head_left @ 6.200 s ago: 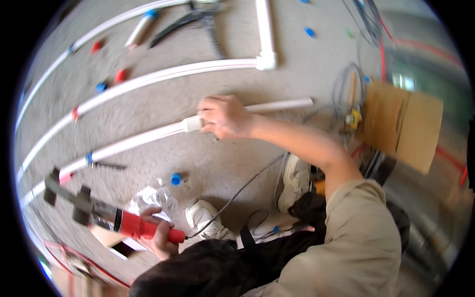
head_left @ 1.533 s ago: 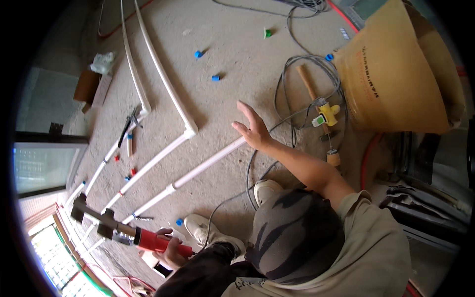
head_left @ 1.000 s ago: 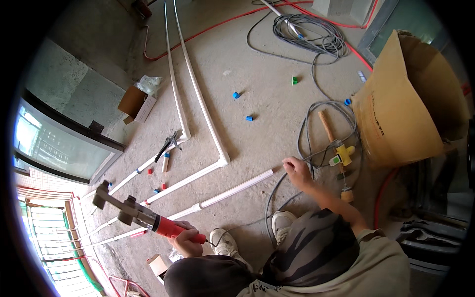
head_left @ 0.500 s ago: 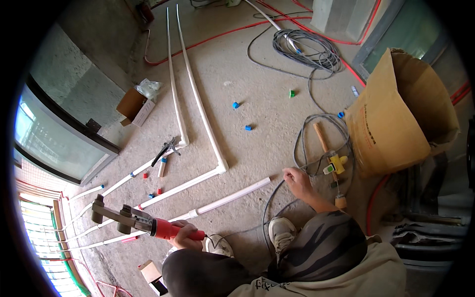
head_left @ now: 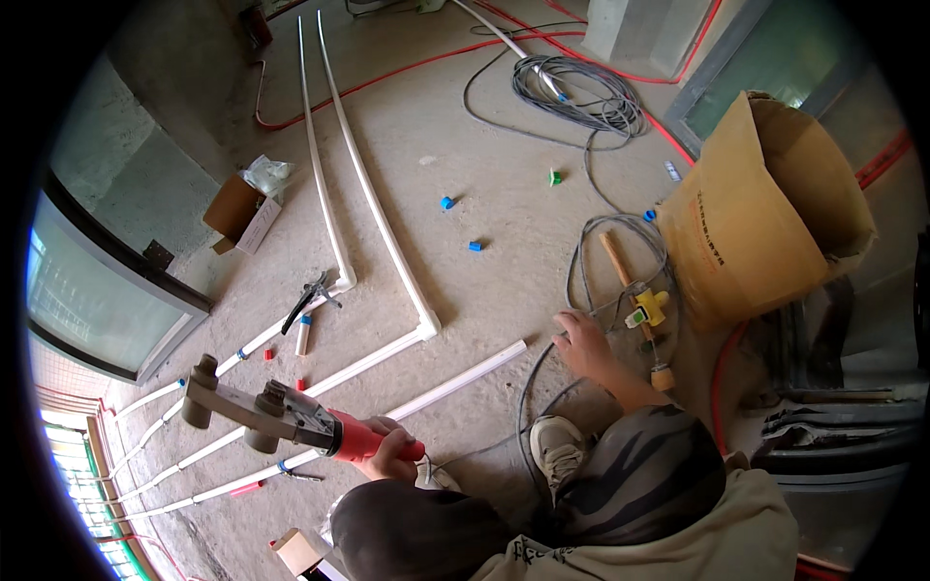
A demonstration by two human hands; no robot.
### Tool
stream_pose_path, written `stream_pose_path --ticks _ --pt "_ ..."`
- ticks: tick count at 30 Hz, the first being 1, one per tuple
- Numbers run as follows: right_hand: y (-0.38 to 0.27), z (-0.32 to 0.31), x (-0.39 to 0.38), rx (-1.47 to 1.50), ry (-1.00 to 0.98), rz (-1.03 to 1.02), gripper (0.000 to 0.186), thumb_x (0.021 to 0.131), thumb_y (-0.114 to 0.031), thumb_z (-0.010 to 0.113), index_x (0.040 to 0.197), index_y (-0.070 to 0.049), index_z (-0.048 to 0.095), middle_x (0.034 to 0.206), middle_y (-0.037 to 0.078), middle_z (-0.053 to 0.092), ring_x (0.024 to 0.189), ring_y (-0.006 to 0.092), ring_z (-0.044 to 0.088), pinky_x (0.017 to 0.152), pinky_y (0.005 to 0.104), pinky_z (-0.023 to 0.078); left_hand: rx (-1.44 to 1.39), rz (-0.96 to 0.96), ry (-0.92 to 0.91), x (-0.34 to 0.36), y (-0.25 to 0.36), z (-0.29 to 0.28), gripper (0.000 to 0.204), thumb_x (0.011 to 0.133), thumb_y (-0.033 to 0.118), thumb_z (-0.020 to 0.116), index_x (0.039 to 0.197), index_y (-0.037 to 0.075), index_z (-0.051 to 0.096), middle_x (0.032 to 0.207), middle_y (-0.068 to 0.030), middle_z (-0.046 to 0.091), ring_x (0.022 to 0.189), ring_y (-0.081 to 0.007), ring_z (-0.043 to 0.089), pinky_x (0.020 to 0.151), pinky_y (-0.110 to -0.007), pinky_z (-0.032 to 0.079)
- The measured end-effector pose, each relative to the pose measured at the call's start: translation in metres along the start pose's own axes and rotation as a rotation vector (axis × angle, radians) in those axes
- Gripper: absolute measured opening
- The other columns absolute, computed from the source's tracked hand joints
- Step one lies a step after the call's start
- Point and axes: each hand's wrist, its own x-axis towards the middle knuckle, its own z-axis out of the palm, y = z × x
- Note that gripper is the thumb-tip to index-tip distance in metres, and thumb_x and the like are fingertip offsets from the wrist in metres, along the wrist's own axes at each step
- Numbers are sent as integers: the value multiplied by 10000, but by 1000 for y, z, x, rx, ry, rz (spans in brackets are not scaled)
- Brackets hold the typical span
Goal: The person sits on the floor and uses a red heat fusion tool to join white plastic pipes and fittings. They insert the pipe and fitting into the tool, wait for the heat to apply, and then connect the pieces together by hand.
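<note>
My left hand [head_left: 392, 459] is closed round the red grip of a pipe fusion welder [head_left: 281, 421]. Its long metal plate carries dark round heating sockets and points left, above the white pipes. On the right, my right hand [head_left: 583, 347] hangs in front of my knee with fingers loosely stretched and nothing visible in them. A grey cable [head_left: 540, 373] runs along the floor beside that hand. The nearest white pipe [head_left: 465, 381] ends just left of it. Part of this pipe is hidden behind the welder and my left hand.
Two more pipes bend at white elbows [head_left: 429, 324]; a black-handled cutter [head_left: 312, 295] lies by one. Blue caps [head_left: 475, 246] and a green fitting [head_left: 554, 177] dot the concrete. A hammer [head_left: 620, 266], a yellow tool [head_left: 649, 305] and a big cardboard box [head_left: 707, 232] stand right.
The welder and my left hand have shifted slightly right, and the welder's angle has changed. My right hand's fingers have loosened from a curl. The whole view has shifted a little.
</note>
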Motion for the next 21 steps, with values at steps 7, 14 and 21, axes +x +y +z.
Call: stream_pose_path --ticks 7,14,21 --pt "-2 -8 11 106 -146 71 403 909 -200 741 1245 12 669 1291 218 673 1230 398 619 1062 470 487 -109 -133 -72 0 0 13 154 660 13 693 712 45 552 669 -78 560 639 -211 579 583 -339 475" --pt "-100 15 -11 360 -469 -83 425 956 -254 704 1281 15 649 1330 224 671 1261 402 615 1084 459 485 -49 -423 -287 1 -18 22 211 670 -96 721 795 31 608 743 -56 618 610 -167 610 549 -315 512" --pt "-87 30 -44 299 -561 -169 397 945 -236 725 1264 -8 665 1299 228 685 1230 410 634 1058 476 502 -189 -298 -233 -3 -38 5 226 687 -81 695 826 38 563 730 -89 582 642 -210 591 583 -335 496"
